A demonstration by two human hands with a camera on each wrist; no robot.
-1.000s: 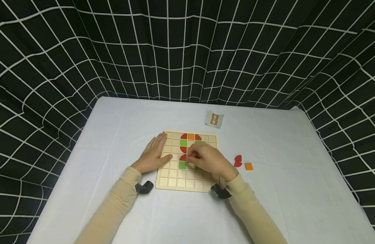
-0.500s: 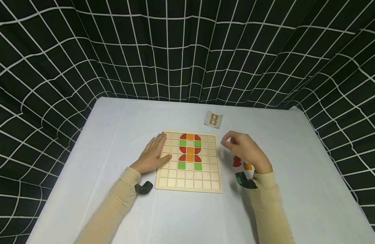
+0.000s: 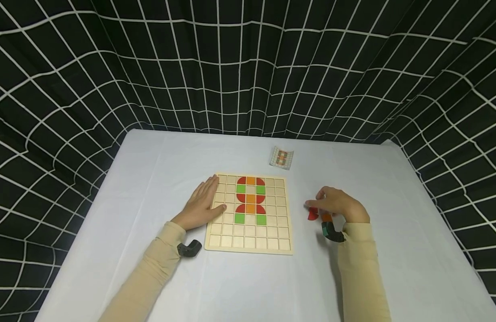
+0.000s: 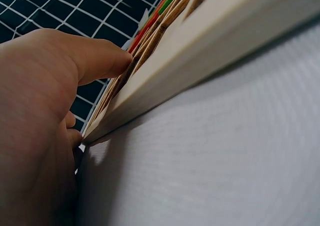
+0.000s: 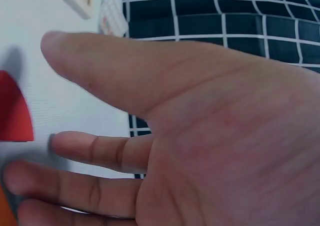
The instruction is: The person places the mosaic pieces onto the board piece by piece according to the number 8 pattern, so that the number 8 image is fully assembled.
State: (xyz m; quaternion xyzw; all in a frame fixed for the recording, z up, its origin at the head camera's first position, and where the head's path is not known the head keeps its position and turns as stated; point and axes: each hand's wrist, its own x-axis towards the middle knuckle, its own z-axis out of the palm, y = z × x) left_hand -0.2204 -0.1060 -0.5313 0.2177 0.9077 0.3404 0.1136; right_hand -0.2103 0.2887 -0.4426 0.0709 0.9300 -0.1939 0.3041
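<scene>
While left hand [image 3: 202,203] rests flat on board [image 3: 248,243], right hand [image 3: 338,206] loosely open over red piece [image 3: 312,215], card [image 3: 282,157] beyond.

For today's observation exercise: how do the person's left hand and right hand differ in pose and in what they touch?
The left hand lies flat with straight fingers on the left edge of the wooden board; the right hand is off the board, over the tablecloth. The left hand touches only the board, while the right hand, fingers loosely bent, reaches at a loose red piece. Both wear beige sleeves and wrist cameras.
</scene>
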